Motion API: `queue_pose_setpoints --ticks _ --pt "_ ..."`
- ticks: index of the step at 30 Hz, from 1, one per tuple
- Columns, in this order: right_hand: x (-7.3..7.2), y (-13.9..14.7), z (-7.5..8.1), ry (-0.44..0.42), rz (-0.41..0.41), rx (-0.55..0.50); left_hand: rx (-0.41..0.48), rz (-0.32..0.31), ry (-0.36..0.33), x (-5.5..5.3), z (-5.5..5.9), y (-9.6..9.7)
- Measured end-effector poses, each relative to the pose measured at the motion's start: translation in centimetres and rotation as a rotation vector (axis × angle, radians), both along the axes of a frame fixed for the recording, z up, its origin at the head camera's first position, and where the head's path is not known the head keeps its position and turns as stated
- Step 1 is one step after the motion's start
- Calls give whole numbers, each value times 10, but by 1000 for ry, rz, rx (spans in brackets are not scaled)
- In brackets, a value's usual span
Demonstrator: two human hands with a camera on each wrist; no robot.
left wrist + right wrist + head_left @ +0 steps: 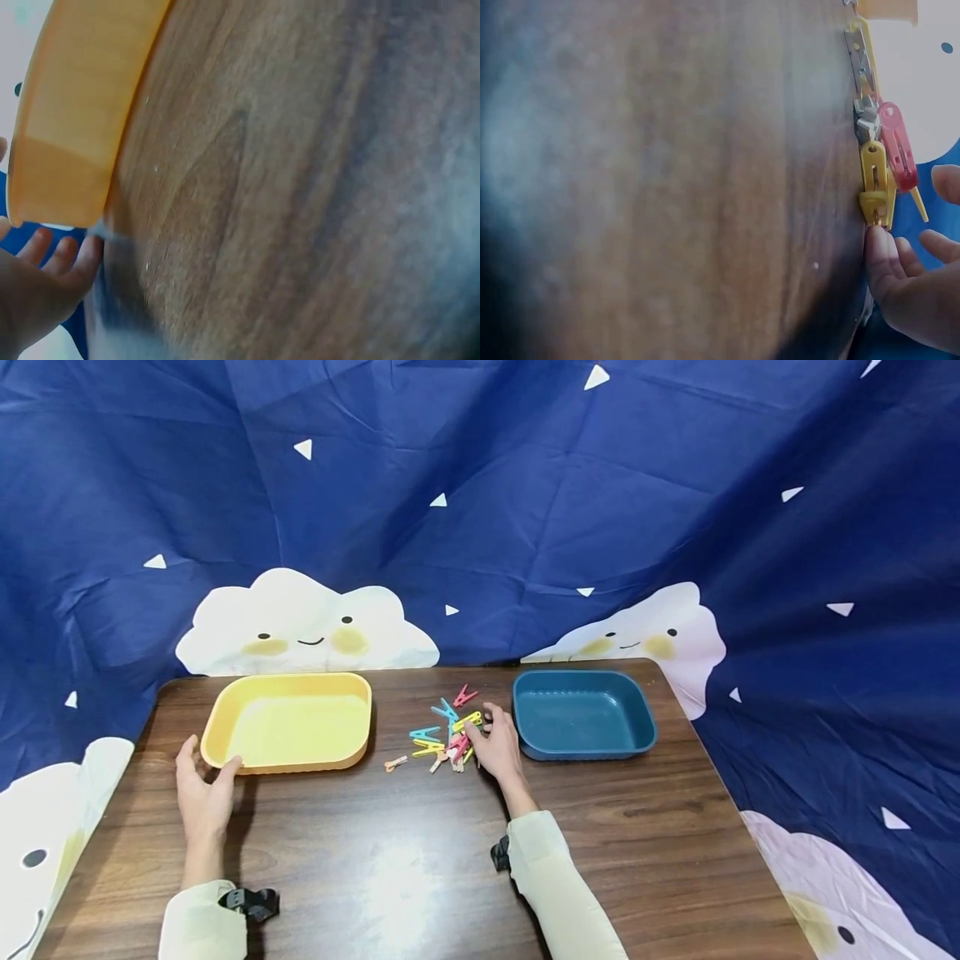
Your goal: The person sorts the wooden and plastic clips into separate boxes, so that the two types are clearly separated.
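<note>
A shallow yellow tray [285,768] stands on the left of the table. My left hand [204,802] holds its front left corner, thumb at the front rim and fingers along the left side. In the left wrist view, the fingertips [88,251] lie against the end of the tray [67,127]. Small colourful clothespins [427,747] lie in a loose pile at the table's middle. Over the pile's right edge is my right hand [501,750], thumb and fingers apart. Its fingertips [877,238] are beside a yellow clothespin [874,180], with a pink clothespin [898,146] close by.
A dark teal tray [585,752] stands just right of my right hand. The brown wooden table [337,860] reaches back to a blue cloth [480,527] with white clouds. One peach clothespin [395,763] lies apart, left of the pile.
</note>
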State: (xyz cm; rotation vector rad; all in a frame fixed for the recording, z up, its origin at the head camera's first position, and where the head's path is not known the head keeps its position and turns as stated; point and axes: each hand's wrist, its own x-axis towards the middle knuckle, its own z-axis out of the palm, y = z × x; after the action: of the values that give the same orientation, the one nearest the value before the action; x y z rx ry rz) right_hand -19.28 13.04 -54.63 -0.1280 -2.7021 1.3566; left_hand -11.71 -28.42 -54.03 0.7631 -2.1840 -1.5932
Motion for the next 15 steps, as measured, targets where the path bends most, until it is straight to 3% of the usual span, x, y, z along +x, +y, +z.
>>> queue_pose_setpoints --ticks 8,15 --pt "-6 3 -2 -12 21 -16 184 9 16 0 0 -6" --pt "-11 5 -2 -17 43 -1 340 12 103 -2 2 -7"
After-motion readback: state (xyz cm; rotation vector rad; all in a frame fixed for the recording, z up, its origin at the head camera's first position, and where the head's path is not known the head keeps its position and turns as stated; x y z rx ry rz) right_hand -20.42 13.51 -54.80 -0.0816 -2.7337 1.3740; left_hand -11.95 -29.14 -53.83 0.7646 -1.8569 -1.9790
